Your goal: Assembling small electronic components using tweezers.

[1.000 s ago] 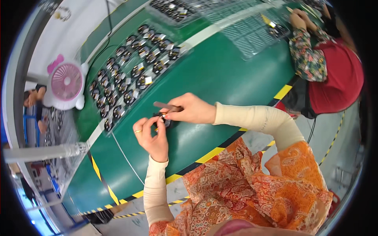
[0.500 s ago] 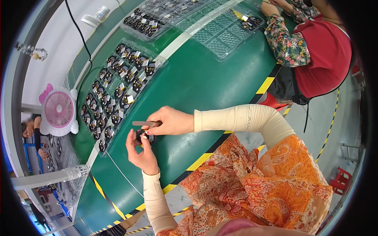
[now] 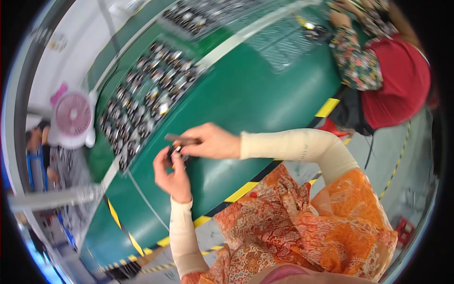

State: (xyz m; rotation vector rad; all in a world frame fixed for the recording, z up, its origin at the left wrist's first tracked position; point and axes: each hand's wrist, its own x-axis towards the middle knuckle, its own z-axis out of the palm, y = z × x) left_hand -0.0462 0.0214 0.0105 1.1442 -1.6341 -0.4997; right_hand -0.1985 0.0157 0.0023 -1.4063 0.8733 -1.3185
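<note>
A small round black part (image 3: 179, 154) with a light piece on it is held just above the green table. My left hand (image 3: 171, 179) curls round its near left side, thumb and fingers closed on it. From the right, the fingertips of my right hand (image 3: 215, 141) meet the same part. A flat brownish-grey metal tool (image 3: 183, 139), resembling tweezers, is gripped in my right hand, its blunt end pointing left. Fingers partly hide the part, and motion blurs its details. Beyond my hands lies a clear plastic tray (image 3: 172, 102) with several similar black parts.
A pink-and-white fan (image 3: 73, 118) stands left of the tray. More trays lie at the back, one (image 3: 279, 54) near a co-worker in a red garment (image 3: 397, 78) at far right. Yellow-black tape (image 3: 242, 191) edges the green table (image 3: 250, 90). Another person is at far left.
The whole view has shifted and blurred. My right hand and the tool sit slightly higher and further right, the tool a little more tilted. Both hands keep hold of the black part.
</note>
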